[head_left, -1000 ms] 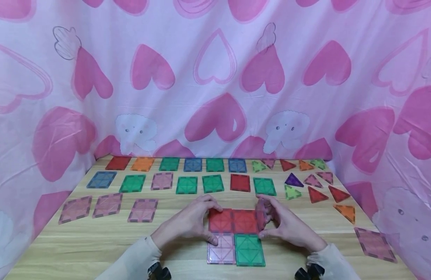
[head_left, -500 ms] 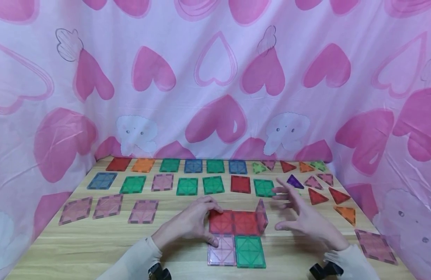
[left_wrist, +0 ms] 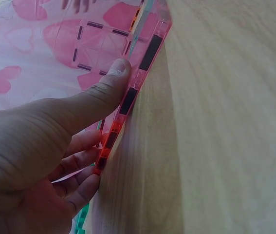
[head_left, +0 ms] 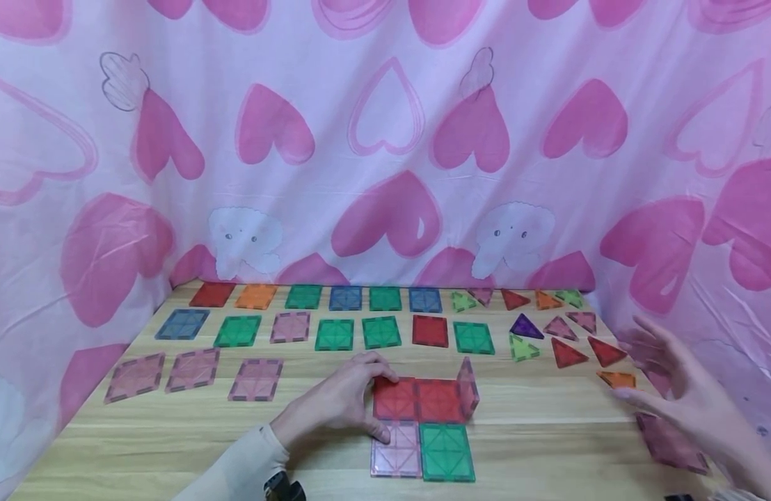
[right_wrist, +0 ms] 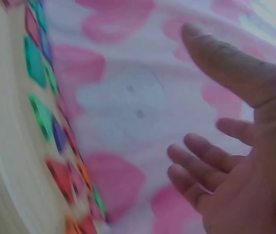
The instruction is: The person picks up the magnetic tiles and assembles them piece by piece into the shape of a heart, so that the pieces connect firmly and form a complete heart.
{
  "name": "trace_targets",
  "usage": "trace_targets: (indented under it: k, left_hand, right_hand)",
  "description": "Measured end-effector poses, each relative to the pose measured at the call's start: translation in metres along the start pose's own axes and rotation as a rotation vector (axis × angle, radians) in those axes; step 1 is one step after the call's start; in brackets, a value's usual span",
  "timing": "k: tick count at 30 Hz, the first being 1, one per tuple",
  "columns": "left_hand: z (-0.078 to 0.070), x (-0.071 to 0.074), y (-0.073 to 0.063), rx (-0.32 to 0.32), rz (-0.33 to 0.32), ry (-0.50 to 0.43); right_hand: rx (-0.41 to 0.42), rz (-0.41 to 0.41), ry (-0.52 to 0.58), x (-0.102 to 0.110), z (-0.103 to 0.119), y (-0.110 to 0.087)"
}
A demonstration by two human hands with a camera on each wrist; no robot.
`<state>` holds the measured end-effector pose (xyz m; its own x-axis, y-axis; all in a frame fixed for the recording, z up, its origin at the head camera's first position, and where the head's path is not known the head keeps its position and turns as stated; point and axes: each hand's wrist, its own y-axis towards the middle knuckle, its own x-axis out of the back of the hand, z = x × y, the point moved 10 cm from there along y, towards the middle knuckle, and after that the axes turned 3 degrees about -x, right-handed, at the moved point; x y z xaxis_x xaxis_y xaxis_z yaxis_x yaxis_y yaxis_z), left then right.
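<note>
Two red square magnetic tiles (head_left: 394,399) lie side by side in front, above a pink square tile (head_left: 395,449) and a green square tile (head_left: 447,452). Upright at the right edge of the red pair stands another pink tile (head_left: 467,390). My left hand (head_left: 340,396) rests at the left of this group. Its thumb lies on the flat pink tile and its fingertips touch the red tile, as the left wrist view also shows. Fingers spread, my right hand (head_left: 686,396) hovers at the far right with nothing in it, near an orange triangle (head_left: 617,379) and a large pink tile (head_left: 670,442).
Rows of square tiles in red, orange, green, blue and pink line the back, among them a green one (head_left: 474,337). Several triangles, including a purple one (head_left: 526,326), lie at the back right. Pink tiles (head_left: 256,379) sit at left. A heart-patterned curtain (head_left: 385,209) encloses the wooden table (head_left: 172,445).
My right hand let go of the upright pink tile and swept right to the table's far right side. The tile stays standing. My left hand has not moved.
</note>
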<state>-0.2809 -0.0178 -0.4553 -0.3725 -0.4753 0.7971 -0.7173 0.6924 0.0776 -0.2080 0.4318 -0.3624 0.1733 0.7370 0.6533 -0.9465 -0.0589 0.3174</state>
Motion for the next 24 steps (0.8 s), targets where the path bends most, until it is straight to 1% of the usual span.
trace_targets:
  k: [3,5,6,9,11,13,16,18,21,23,24]
  left_hand:
    - [-0.001,0.000,0.000,-0.010,-0.005,0.002]
    - [-0.002,0.001,0.000,-0.015,-0.008,0.001]
    - [-0.002,0.001,0.000,-0.018,-0.009,0.000]
    - [-0.002,0.001,0.001,-0.015,-0.004,-0.002]
    - [-0.002,0.000,0.001,-0.016,0.001,-0.001]
    - [-0.002,0.000,0.001,-0.017,0.000,0.002]
    - [-0.003,0.001,0.001,-0.025,-0.006,0.003]
    - [-0.004,0.002,0.001,-0.026,-0.011,0.001]
    - [-0.004,0.003,0.000,-0.034,-0.020,0.005]
    - [-0.005,0.004,0.000,-0.039,-0.026,0.010]
    - [-0.005,0.004,0.000,-0.040,-0.028,0.015]
  right_hand:
    - [-0.102,0.020,-0.068,0.015,-0.032,-0.016]
    - [-0.150,0.045,-0.129,0.020,-0.051,-0.025]
    - [-0.168,0.070,-0.155,0.021,-0.059,-0.028]
    - [-0.293,0.183,-0.213,0.017,-0.086,-0.036]
    - [-0.344,0.249,-0.243,0.012,-0.101,-0.042]
    - [-0.336,0.285,-0.279,0.007,-0.109,-0.046]
    - [-0.265,0.281,-0.392,0.001,-0.112,-0.051]
    - [-0.247,0.287,-0.471,-0.003,-0.111,-0.053]
    - [-0.283,0.308,-0.525,-0.008,-0.110,-0.056]
    - [-0.288,0.329,-0.531,-0.010,-0.108,-0.055]
    - [-0.302,0.351,-0.515,-0.013,-0.107,-0.054]
